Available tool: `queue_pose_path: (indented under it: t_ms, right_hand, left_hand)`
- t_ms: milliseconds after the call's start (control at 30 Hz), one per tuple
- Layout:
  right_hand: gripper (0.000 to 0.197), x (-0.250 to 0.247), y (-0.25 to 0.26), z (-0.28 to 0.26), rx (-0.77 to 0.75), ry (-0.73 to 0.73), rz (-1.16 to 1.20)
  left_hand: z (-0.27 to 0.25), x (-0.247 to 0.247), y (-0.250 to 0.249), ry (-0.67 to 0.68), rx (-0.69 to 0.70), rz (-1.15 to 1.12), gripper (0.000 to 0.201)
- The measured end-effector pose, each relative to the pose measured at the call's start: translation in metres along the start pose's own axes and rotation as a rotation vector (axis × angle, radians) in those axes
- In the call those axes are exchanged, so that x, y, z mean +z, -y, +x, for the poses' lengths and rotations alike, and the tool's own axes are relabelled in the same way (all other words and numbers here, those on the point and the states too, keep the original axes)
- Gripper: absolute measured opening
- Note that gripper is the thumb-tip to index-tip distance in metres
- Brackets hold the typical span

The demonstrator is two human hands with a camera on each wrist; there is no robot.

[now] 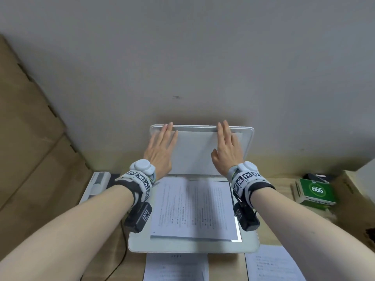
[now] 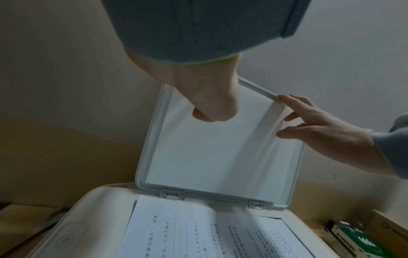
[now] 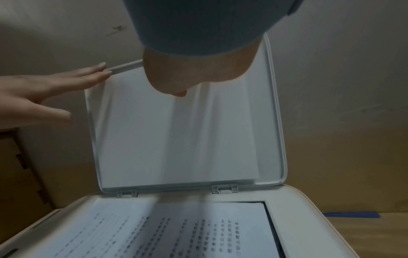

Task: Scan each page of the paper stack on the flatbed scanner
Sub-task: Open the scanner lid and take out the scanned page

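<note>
The white flatbed scanner (image 1: 182, 247) stands on the desk with its lid (image 1: 194, 151) raised almost upright against the wall. A printed page (image 1: 192, 207) lies on the glass, slightly askew, and a strip of glass shows along its right side. My left hand (image 1: 162, 142) lies flat on the left part of the lid's inner face, its fingertips at the top edge. My right hand (image 1: 227, 142) lies flat on the right part in the same way. The wrist views show the lid (image 2: 209, 157) (image 3: 176, 139), the page (image 2: 198, 235) (image 3: 176, 230) and straight fingers (image 2: 293, 104) (image 3: 92, 73) at the lid's edge.
Printed sheets (image 1: 176, 268) lie in front of the scanner, with more sheets (image 1: 272, 266) at the front right. A green box (image 1: 316, 191) sits to the right. Cardboard boxes (image 1: 30, 138) stand along the left. A small white device (image 1: 97, 185) and a dark cable (image 1: 121, 256) are left of the scanner.
</note>
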State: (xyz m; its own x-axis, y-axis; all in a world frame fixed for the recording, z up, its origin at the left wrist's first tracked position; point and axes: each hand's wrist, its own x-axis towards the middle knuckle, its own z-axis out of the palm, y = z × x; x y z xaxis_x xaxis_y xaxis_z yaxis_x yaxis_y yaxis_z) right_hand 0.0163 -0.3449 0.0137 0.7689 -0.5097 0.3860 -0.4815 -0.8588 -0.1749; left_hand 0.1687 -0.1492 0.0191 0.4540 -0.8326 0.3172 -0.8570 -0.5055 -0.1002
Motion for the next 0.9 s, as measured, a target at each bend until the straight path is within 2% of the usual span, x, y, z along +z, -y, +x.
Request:
queue_pose_path:
  t_ms: [167,300,367,433,500,600,667,800,900]
  right_hand:
    - [0.092,0.020,-0.009,0.000,-0.023,-0.006,0.003]
    - [0.092,0.037,-0.005,-0.033,-0.085,0.070,0.014]
    - [0.085,0.050,0.002,-0.058,-0.127,0.213,0.017]
    - [0.074,0.063,0.009,-0.085,-0.175,0.467,0.004]
    - [0.068,0.074,0.013,-0.111,-0.238,0.662,-0.017]
    - [0.065,0.084,0.018,-0.145,-0.227,0.822,-0.044]
    - [0.063,0.085,0.020,-0.157,-0.175,0.814,-0.070]
    - [0.049,0.080,0.028,-0.173,-0.108,0.657,-0.137]
    - [0.048,0.075,0.030,-0.189,-0.066,0.645,-0.137]
  left_hand:
    - [0.001,0.013,0.003,0.113,-0.046,-0.007,0.091]
    - [-0.022,0.024,-0.004,0.187,-0.040,-0.034,0.089]
    - [-0.042,0.029,-0.008,0.267,-0.038,-0.077,0.087]
    - [-0.064,0.033,-0.013,0.407,-0.051,-0.149,0.083]
    - [-0.082,0.039,-0.018,0.514,-0.054,-0.205,0.078]
    - [-0.115,0.043,-0.027,0.643,-0.018,-0.264,0.072]
    - [-0.135,0.044,-0.033,0.686,0.031,-0.284,0.071]
    - [-0.167,0.045,-0.042,0.750,0.080,-0.350,0.072]
    - [-0.181,0.048,-0.047,0.793,0.129,-0.350,0.076]
